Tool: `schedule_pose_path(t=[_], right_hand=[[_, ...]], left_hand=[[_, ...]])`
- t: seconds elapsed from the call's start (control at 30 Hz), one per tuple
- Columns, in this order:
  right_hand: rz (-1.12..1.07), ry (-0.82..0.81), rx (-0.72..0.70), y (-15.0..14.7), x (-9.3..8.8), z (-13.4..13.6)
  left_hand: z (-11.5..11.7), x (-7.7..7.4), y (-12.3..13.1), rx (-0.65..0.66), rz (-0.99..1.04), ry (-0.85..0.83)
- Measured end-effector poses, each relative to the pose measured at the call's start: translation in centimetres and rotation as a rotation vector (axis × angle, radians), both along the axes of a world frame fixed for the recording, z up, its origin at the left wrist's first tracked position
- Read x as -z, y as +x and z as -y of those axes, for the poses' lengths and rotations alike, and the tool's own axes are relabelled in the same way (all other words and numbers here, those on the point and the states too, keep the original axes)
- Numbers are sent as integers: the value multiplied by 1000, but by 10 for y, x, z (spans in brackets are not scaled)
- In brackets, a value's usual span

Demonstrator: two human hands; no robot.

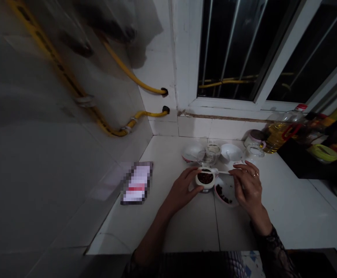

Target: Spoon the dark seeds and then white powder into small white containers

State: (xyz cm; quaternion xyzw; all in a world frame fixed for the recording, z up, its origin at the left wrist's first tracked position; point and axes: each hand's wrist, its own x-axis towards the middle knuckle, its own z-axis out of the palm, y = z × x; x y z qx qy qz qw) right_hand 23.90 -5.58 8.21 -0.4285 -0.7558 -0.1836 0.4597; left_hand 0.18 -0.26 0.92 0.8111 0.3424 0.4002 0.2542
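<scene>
A small white jar (205,180) with dark red contents stands on the white counter (185,224). My left hand (182,190) curls around its left side and steadies it. My right hand (248,183), a ring on one finger, pinches the handle of a white spoon (218,170) that lies across the jar's far rim. Just right of the jar, under my right hand, sits a white bowl (225,194) holding some of the same dark red bits.
Behind the jar stand two white bowls (231,151), a small glass jar (212,151) and a lidded glass jar (253,151). An oil bottle (284,129) and other containers crowd the right by a dark stove. A flat packet (137,182) lies at left near the tiled wall with yellow hoses.
</scene>
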Motion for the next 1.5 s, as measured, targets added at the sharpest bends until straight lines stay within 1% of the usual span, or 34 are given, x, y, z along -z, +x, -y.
schedule_pose_path(t=[0.1, 0.17, 0.23, 0.3, 0.4, 0.47, 0.53, 0.67, 0.73, 0.83, 0.9, 0.97, 1.07, 1.2, 1.37, 1.5], right_hand=[[-121, -27, 43, 9, 9, 1], [-232, -64, 96, 19, 18, 1], [-274, -115, 149, 30, 28, 1], [-210, -162, 166, 42, 36, -1], [-61, -206, 147, 50, 42, -3], [20, -252, 116, 48, 43, -3], [68, -305, 58, 42, 41, -3], [54, -392, -60, 37, 33, 2], [25, -413, -44, 41, 29, 4], [6, -410, 48, 51, 26, 5], [11, -431, 82, 54, 27, 4], [-2, -481, 73, 51, 31, 4], [-98, -588, 38, 42, 38, 3], [-335, -707, 58, 34, 41, 0], [-571, -838, 78, 33, 33, 1], [-708, -855, 78, 33, 28, 4]], left_hand=[[0, -1, 0, -5, 2, 20], [0, -1, 0, -5, 2, 36], [0, -1, 0, -5, -1, 43], [-1, -1, 0, -7, -3, 46], [-1, -1, -1, -7, -14, 46], [0, -2, -1, -7, -23, 38], [1, -4, -1, -7, -35, 23], [2, -6, -1, -15, -48, 17], [2, -6, -2, -15, -50, 22], [2, -6, -2, -11, -54, 13], [2, -6, -2, -13, -51, 6], [2, -6, -2, -13, -49, -1], [2, -6, -2, -14, -54, -10], [2, -6, -3, -7, -51, -5], [1, -6, -2, -8, -44, -2], [1, -6, -2, -7, -54, -23]])
